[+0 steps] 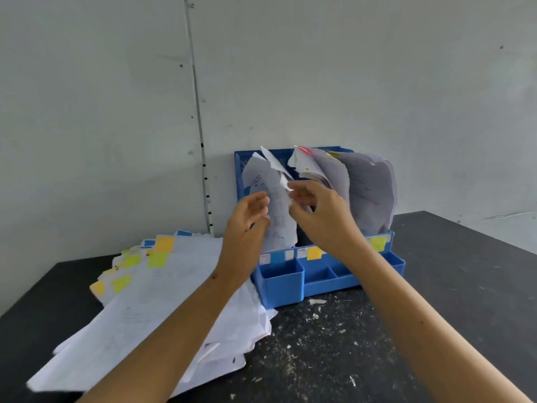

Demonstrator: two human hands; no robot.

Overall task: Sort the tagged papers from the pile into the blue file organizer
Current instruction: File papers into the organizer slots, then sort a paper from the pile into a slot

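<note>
Filing step in hand: both hands are up at the organizer on the table; the right hand pinches a sheet over the left slot; the left hand steadies filed papers, fingers curled against them, grip unclear; next, I judge, drop it in, then return to the pile at the left.

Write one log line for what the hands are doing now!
left hand: touching paper | right hand: pinching same paper | organizer: left slot | pile: remaining
</note>
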